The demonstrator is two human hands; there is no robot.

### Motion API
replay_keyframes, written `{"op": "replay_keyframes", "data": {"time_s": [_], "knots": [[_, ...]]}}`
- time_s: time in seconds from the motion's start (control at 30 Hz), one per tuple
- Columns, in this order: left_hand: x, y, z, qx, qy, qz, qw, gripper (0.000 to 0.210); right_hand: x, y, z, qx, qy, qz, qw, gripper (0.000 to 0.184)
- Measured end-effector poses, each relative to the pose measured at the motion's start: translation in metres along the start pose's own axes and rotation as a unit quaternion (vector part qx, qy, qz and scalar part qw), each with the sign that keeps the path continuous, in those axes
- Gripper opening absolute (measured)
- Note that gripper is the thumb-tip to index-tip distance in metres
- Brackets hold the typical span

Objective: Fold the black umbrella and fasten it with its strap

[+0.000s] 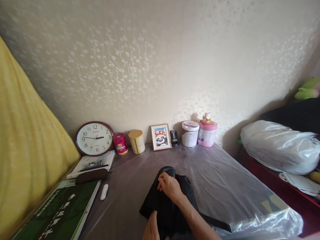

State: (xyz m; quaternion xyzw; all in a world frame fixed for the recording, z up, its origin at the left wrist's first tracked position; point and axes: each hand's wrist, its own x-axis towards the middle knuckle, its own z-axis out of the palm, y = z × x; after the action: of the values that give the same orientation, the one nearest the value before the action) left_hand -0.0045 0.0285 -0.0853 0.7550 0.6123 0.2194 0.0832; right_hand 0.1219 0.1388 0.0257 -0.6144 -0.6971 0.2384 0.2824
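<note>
A black cloth [153, 200] lies partly folded on the table, with a flat strap-like strip [216, 222] running out to the right. I cannot tell whether it is a bag or a garment. My right hand [169, 185] is over its upper part, fingers curled in and closed on the fabric. At the lower left edge of the cloth is my left hand [151, 232], its fingers along the fabric and the thumb apart on the nearer side, with black cloth between them. The bottom of the picture cuts off part of this hand.
Plastic film covers the table [121, 210]. Along the wall stand a clock [95, 138], a pink tin [120, 143], a yellow tin [137, 142], a panda picture frame [161, 137] and two tubs [190, 133]. A green book [55, 216] and a small white object [104, 191] lie left.
</note>
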Motion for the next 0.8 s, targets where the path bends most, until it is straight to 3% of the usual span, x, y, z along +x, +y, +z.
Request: {"op": "replay_keyframes", "data": {"time_s": [0.1,0.2,0.27,0.37,0.57,0.8], "knots": [[-0.004,0.013,-0.013,0.036,0.1,0.017,0.994,0.053,-0.005,-0.005,0.0,-0.023,-0.006,-0.01,1.0,0.021],[0.001,0.026,-0.023,0.093,0.145,0.11,0.979,0.058,-0.007,-0.007,0.002,-0.051,-0.01,-0.026,0.998,0.023],[0.006,0.031,-0.022,0.129,0.132,0.15,0.971,0.073,-0.01,-0.007,0.003,-0.06,-0.014,-0.045,0.997,0.025],[0.01,0.026,-0.009,0.164,0.104,0.139,0.971,0.089,-0.018,-0.002,0.002,-0.05,-0.019,-0.112,0.992,0.025],[0.014,0.004,0.021,0.14,0.075,0.129,0.979,0.078,-0.032,0.023,0.004,-0.008,0.003,-0.26,0.966,0.025],[0.023,0.003,0.017,0.062,-0.031,0.063,0.996,0.064,0.023,0.057,0.005,-0.037,0.05,-0.235,0.97,0.028]]}}
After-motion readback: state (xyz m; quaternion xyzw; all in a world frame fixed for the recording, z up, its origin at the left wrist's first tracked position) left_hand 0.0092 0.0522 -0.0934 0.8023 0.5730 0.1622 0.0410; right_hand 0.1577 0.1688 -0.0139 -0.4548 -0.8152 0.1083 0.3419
